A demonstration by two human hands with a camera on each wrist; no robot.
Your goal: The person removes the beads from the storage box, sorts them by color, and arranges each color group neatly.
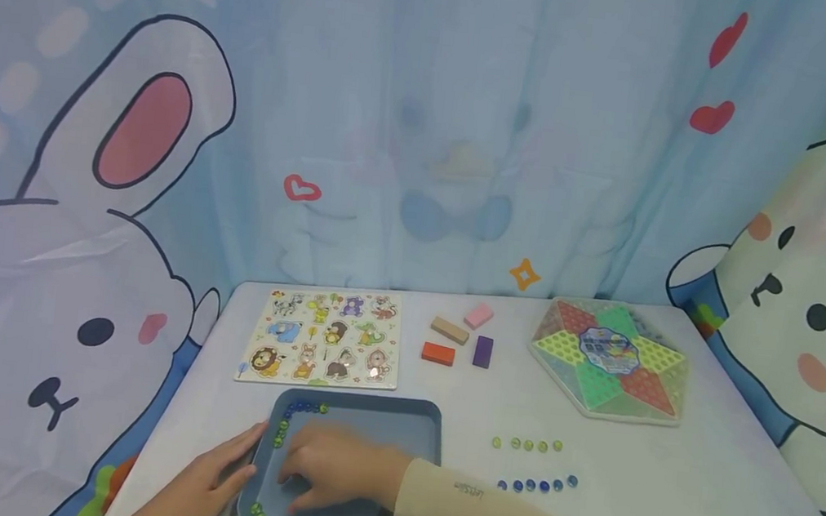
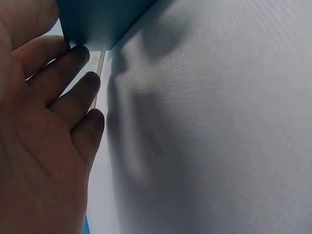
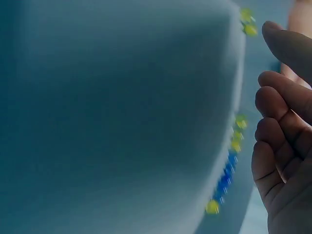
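Note:
A blue-grey tray (image 1: 371,404) lies at the near middle of the table. Inside it, blue marbles (image 1: 302,406) and yellow-green marbles (image 1: 280,433) line the upper left corner, with more yellow-green marbles (image 1: 258,512) at the lower left. My left hand (image 1: 205,477) rests against the tray's left side, its fingers (image 2: 73,105) nearly straight beside the wall. Over the tray is my right hand (image 1: 339,465), slightly blurred in the head view. Its fingers (image 3: 270,105) are loosely bent, with nothing visible between them and the thumb.
Right of the tray lie a row of yellow-green marbles (image 1: 528,445) and a row of blue marbles (image 1: 545,486). Behind are an animal puzzle board (image 1: 325,339), several coloured blocks (image 1: 438,354) and a hexagonal game board (image 1: 609,359). A printed curtain (image 1: 461,131) hangs at the back.

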